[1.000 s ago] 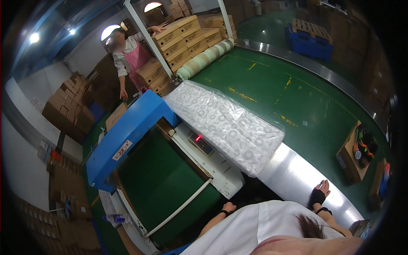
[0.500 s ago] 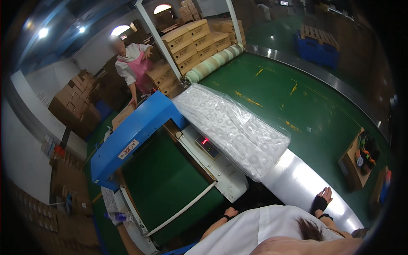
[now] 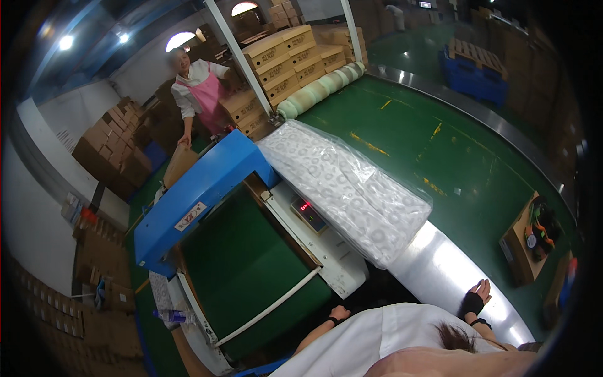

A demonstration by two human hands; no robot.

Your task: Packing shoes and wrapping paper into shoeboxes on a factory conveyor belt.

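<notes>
Left hand (image 3: pixel 339 312): banded in black at the wrist, fingers curled, near the corner of the white machine frame (image 3: pixel 345 273); whether anything is gripped cannot be told. Right hand (image 3: pixel 480 292): in a black fingerless glove, fingers extended over the metal plate (image 3: pixel 430 261), no item in its grasp; contact with the plate cannot be confirmed.

The patterned grey-and-white package (image 3: pixel 348 191), in clear plastic, lies lengthwise between the frame and the green table (image 3: pixel 483 188), its near end overlapping the plate. It is well apart from the right hand. Beside it, a control panel (image 3: pixel 309 215) shows a red display. A blue housing (image 3: pixel 201 204) arches over the machine's green belt (image 3: pixel 251 251).

At the table's far end: a pale roll (image 3: pixel 319 93) and stacked cartons (image 3: pixel 292 60). A co-worker in a pink apron (image 3: pixel 206 95) stands beyond the housing. A carton of coloured items (image 3: pixel 524 245) is at right.
</notes>
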